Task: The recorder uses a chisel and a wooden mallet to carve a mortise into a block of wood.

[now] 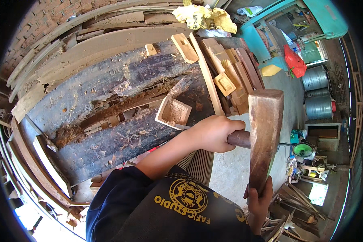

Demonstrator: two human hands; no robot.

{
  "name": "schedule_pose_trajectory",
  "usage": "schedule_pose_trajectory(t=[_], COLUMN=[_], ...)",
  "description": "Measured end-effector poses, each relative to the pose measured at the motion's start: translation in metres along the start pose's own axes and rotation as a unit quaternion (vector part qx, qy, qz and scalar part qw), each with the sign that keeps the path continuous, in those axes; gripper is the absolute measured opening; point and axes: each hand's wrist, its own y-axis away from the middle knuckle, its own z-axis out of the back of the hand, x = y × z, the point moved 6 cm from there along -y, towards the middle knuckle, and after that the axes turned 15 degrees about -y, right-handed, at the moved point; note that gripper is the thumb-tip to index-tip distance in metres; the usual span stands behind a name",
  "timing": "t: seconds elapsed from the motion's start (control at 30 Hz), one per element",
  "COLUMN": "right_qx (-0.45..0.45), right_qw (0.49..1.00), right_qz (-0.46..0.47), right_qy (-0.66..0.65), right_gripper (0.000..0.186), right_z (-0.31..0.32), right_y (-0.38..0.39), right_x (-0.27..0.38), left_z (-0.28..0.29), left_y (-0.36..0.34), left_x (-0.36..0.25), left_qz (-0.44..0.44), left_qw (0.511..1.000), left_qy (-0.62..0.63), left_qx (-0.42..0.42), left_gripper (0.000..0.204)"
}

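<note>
Above the dark, worn wooden tabletop (109, 92), the left hand (213, 133) grips a brown wooden mallet (264, 137) by its handle; the right hand (259, 203) steadies its head. Likely readying to strike; next needs aim at the carved pale wooden block (173, 113).

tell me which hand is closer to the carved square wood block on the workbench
Left. The left hand grips the mallet handle just right of the carved square wood block; the right hand holds the mallet head's lower end, farther off.
</note>
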Motion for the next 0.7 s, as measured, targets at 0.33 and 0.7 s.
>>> schedule_pose_trajectory(t=[0.33, 0.7], right_qx=[-0.081, -0.044], right_qw=[0.976, 0.989], right_qz=[0.19, 0.127], right_qy=[-0.073, -0.055], right_gripper=[0.069, 0.066], right_z=[0.021, 0.022], right_y=[0.009, 0.004], right_x=[0.002, 0.004], left_z=[0.002, 0.005], left_y=[0.002, 0.013], left_x=[-0.003, -0.003], left_qz=[-0.011, -0.028], left_qw=[1.0, 0.999], left_qy=[0.001, -0.01], left_qx=[0.014, -0.012], left_gripper=[0.028, 0.026])
